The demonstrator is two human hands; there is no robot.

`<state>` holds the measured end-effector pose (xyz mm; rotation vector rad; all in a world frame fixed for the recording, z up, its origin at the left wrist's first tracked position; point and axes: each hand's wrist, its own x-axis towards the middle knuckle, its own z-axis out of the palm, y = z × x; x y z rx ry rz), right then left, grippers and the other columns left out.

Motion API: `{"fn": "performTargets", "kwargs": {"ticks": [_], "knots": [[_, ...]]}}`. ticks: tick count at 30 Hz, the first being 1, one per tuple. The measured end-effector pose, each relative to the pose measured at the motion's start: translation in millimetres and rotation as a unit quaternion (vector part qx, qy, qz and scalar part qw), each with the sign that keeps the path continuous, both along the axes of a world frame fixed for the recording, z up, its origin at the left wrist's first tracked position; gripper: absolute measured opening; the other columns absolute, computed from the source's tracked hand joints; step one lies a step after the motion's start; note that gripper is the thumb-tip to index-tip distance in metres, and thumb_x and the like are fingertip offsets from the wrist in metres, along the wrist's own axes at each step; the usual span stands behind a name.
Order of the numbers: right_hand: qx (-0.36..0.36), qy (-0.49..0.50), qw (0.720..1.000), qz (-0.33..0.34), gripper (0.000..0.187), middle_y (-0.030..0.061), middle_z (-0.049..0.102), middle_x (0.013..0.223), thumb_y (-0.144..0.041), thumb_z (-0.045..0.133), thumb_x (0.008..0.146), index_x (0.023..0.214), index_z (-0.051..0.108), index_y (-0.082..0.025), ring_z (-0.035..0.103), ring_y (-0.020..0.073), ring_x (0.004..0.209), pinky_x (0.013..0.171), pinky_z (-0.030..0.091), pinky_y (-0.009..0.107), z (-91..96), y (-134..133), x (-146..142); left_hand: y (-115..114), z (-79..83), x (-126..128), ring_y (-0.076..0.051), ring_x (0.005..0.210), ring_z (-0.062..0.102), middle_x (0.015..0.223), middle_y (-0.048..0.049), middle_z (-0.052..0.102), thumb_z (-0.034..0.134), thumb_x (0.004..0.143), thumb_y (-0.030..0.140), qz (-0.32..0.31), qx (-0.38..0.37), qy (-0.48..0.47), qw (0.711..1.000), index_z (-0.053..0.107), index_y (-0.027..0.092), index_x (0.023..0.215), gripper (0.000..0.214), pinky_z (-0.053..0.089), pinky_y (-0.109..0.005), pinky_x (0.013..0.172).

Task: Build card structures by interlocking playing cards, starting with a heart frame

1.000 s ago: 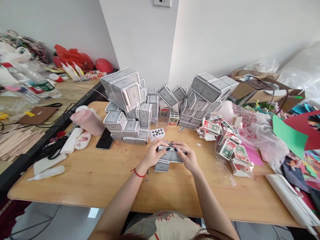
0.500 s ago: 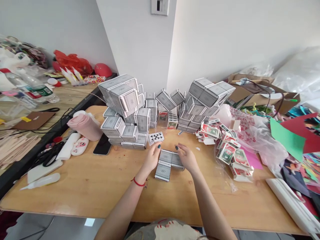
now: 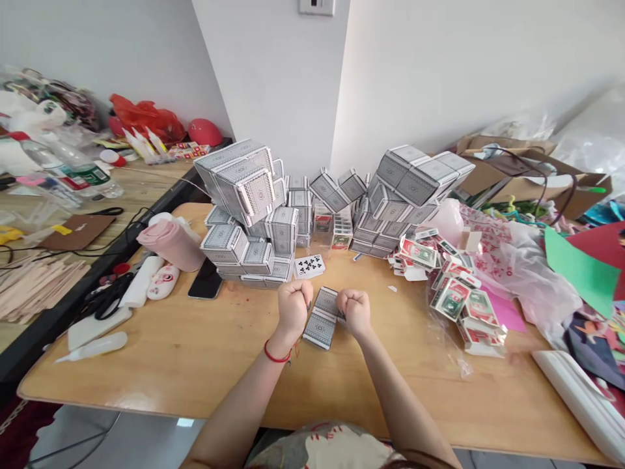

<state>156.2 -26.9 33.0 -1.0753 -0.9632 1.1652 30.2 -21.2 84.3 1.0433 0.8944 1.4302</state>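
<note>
My left hand (image 3: 294, 304) and my right hand (image 3: 355, 309) are both curled into fists on the wooden table (image 3: 195, 358), one on each side of a small cluster of grey patterned card packs (image 3: 323, 319). The fists touch or nearly touch the packs, and I cannot see anything inside either fist. A red cord circles my left wrist. A single playing card (image 3: 310, 266) showing clubs lies face up just beyond the packs.
Tall piles of grey card packs (image 3: 249, 195) (image 3: 410, 179) stand at the back. Red and green card boxes (image 3: 454, 286) lie in plastic on the right. A pink roll (image 3: 170, 241), a phone (image 3: 205, 280), scissors (image 3: 105, 296) and a dropper bottle (image 3: 92, 345) sit on the left.
Both hands lay open with fingers over the grey packs; they have drawn back slightly and closed into fists beside them.
</note>
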Motion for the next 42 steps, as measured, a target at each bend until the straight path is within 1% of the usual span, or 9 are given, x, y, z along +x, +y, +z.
{"fn": "performTargets", "kwargs": {"ticks": [4,10,16,21,26,29,32,37,42], "knots": [[0.044,0.111,0.993,-0.013,0.017,-0.0047,0.025,0.03,-0.011,0.035,0.044,0.031,0.03,-0.02,0.021,0.0068,0.031,0.037,0.013,0.021,29.7,1,14,-14,3.9,5,-0.005,0.036,0.027,0.034,0.0031,0.03,0.042,0.057,0.01,-0.093,0.04,-0.048,0.994,0.031,0.015,0.032,0.028,0.019,-0.02,0.041],[0.173,0.146,0.974,0.018,0.02,-0.0043,0.029,0.031,-0.005,0.041,0.05,0.034,0.038,-0.017,0.024,0.0057,0.031,0.039,0.017,0.022,116.9,-16,47,-27,-38.2,23,-0.007,0.034,0.031,0.032,0.0028,0.034,0.03,0.048,0.01,-0.18,-0.055,0.141,0.972,0.039,0.016,0.034,0.018,0.018,-0.019,0.037],[0.054,0.042,0.998,0.002,0.018,-0.005,0.027,0.032,-0.011,0.038,0.048,0.033,0.035,-0.019,0.022,0.0061,0.033,0.039,0.012,0.023,45.7,-10,38,-17,-41.3,22,-0.007,0.036,0.03,0.034,0.0025,0.033,0.031,0.047,0.009,-0.15,-0.021,0.09,0.984,0.036,0.016,0.032,0.017,0.019,-0.02,0.039],[0.011,0.04,0.999,0.027,0.017,-0.0047,0.026,0.031,-0.01,0.034,0.047,0.032,0.034,-0.018,0.021,0.0061,0.033,0.039,0.01,0.023,-7.3,-4,28,-21,-5.3,12,-0.006,0.036,0.029,0.034,0.0027,0.033,0.041,0.057,0.005,-0.152,0.056,-0.007,0.987,0.036,0.015,0.034,0.026,0.019,-0.02,0.04],[0.004,0.063,0.998,0.018,0.016,-0.0048,0.026,0.031,-0.009,0.035,0.045,0.032,0.034,-0.018,0.021,0.0059,0.034,0.039,0.01,0.023,-2.0,-5,27,-37,28.5,1,-0.006,0.033,0.03,0.03,0.0012,0.032,0.048,0.074,0.02,-0.207,0.14,-0.082,0.965,0.034,0.015,0.031,0.046,0.022,-0.022,0.039],[0.005,0.097,0.995,0.014,0.017,-0.0051,0.024,0.031,-0.011,0.035,0.048,0.034,0.03,-0.019,0.021,0.0062,0.032,0.038,0.012,0.022,17.2,-5,32,-34,12.3,6,-0.007,0.034,0.034,0.031,0.0002,0.038,0.043,0.069,0.011,-0.314,0.098,0.098,0.939,0.039,0.016,0.03,0.039,0.023,-0.022,0.039],[0.028,0.148,0.988,0.03,0.02,-0.0059,0.024,0.031,-0.01,0.039,0.05,0.035,0.03,-0.019,0.019,0.0055,0.031,0.036,0.013,0.021,56.1,-14,41,-27,-13.9,15,-0.007,0.039,0.041,0.039,0.0012,0.05,0.036,0.055,0.003,-0.422,0.038,0.3,0.854,0.052,0.016,0.038,0.026,0.029,-0.02,0.041],[0.127,0.178,0.974,0.054,0.025,-0.0045,0.028,0.029,-0.006,0.045,0.05,0.031,0.035,-0.018,0.022,0.0055,0.031,0.038,0.017,0.022,111.6,-35,49,-24,-28.6,18,-0.007,0.041,0.043,0.04,0.002,0.052,0.033,0.049,0.002,-0.46,0.072,0.352,0.812,0.053,0.016,0.038,0.026,0.033,-0.018,0.045],[0.032,0.118,0.992,0.038,0.02,-0.0045,0.025,0.029,-0.01,0.038,0.047,0.03,0.034,-0.02,0.021,0.0072,0.032,0.038,0.014,0.023,56.0,-28,28,-26,-30.0,14,-0.007,0.04,0.043,0.041,0.0021,0.054,0.033,0.05,0.001,-0.457,0.074,0.354,0.813,0.055,0.015,0.04,0.027,0.031,-0.017,0.042]]}}
